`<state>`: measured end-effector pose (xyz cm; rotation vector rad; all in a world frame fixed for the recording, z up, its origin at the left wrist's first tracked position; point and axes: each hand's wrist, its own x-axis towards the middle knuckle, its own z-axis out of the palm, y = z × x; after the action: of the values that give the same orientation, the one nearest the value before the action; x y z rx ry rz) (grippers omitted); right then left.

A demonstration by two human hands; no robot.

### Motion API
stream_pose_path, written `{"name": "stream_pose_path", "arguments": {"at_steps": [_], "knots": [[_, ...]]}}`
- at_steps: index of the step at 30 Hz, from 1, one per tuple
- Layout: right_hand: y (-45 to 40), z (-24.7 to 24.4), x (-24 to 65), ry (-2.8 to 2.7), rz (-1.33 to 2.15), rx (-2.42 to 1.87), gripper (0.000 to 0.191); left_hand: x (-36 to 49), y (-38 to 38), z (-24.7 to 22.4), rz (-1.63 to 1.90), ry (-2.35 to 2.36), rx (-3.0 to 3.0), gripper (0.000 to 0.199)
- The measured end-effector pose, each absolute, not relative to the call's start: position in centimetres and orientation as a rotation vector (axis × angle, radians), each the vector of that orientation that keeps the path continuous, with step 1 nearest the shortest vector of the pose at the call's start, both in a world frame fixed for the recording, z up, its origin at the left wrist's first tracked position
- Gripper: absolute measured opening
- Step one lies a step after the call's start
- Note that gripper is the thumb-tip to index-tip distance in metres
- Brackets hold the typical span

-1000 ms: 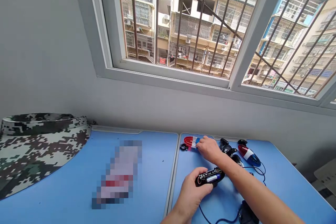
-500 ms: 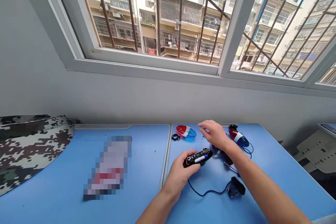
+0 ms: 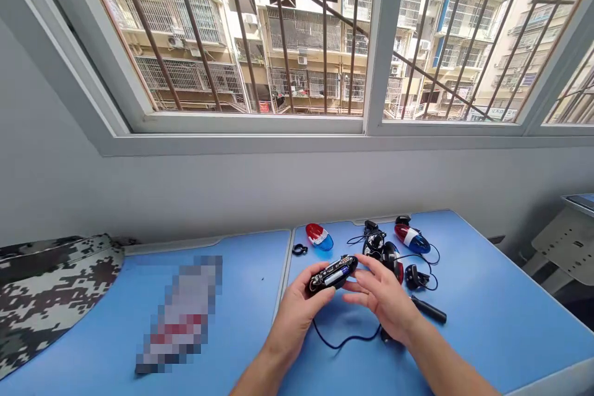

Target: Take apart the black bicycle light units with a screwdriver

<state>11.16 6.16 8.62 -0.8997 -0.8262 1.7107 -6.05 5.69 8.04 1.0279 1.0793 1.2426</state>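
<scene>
Gripping the housing (image 3: 332, 275) by its left end, the left hand (image 3: 297, 312) has its thumb along the near edge and fingers on the far side, clamped. The right hand (image 3: 383, 297) meets the other end with fingers loosely parted; whether they grip, I cannot tell. The housing is held above the right-hand part of the table (image 3: 482, 315), its long axis slanting from near left to far right, open side up, a battery (image 3: 336, 276) lying along it.

Below hangs a cable (image 3: 348, 341), running to a dark piece mostly hidden by the right wrist. Just right of that wrist lies a black handle (image 3: 429, 310), then a bracket (image 3: 412, 277) a little farther off. At left, well apart, is a pixelated item (image 3: 183, 312).

Beyond the hands, the right one partly covers a clump of black parts (image 3: 374, 238). Left of it sit a small ring (image 3: 299, 249) and a red-and-blue cover (image 3: 319, 237); to its right, a similar lamp (image 3: 412, 238) with wires. Camouflage cloth (image 3: 51, 297) fills the left edge. Farthest are the wall (image 3: 241, 192) and barred window (image 3: 245, 124).
</scene>
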Motion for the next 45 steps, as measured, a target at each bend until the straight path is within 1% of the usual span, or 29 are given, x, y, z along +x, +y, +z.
{"name": "stream_pose_path", "arguments": {"at_steps": [3,10,18,21,24,25,29,30,32,35,36,42,45], "knots": [[6.6,8.3,11.4,-0.828,1.819,-0.824,0.051,-5.9,5.4,7.9,1.166,1.059,1.075,0.045],[6.8,8.1,11.8,-0.853,1.784,-0.929,0.041,-6.2,5.4,7.8,1.109,0.989,0.866,0.054],[6.8,8.2,12.3,-0.820,1.735,-0.982,0.030,-5.9,5.6,8.5,1.139,0.804,0.526,0.029],[6.9,8.4,12.5,-0.779,1.723,-0.991,0.034,-5.7,5.5,8.6,1.168,0.786,0.518,0.023],[6.9,8.6,12.7,-0.762,1.730,-1.002,0.039,-5.6,5.5,8.5,1.177,0.783,0.556,0.020],[6.9,8.7,12.7,-0.772,1.733,-1.001,0.039,-5.6,5.5,8.5,1.177,0.773,0.568,0.021],[6.9,9.0,13.1,-0.835,1.747,-0.963,0.038,-5.6,5.6,8.3,1.129,0.716,0.635,0.038],[6.9,9.1,13.2,-0.845,1.749,-0.956,0.038,-5.6,5.6,8.2,1.110,0.711,0.653,0.040],[6.8,9.1,13.3,-0.858,1.750,-0.953,0.038,-5.5,5.5,8.1,1.083,0.724,0.678,0.035],[6.8,9.1,13.4,-0.869,1.748,-0.947,0.039,-5.4,5.6,7.8,1.097,0.786,0.688,0.021],[6.8,9.0,13.4,-0.871,1.750,-0.943,0.039,-5.4,5.7,7.7,1.110,0.821,0.685,0.021],[6.7,8.7,13.1,-0.880,1.754,-0.925,0.038,-6.1,6.5,6.7,1.196,1.087,0.801,0.031],[6.8,8.3,12.9,-0.886,1.749,-0.924,0.039,-7.1,6.9,7.0,1.250,1.186,0.861,0.035]]}}
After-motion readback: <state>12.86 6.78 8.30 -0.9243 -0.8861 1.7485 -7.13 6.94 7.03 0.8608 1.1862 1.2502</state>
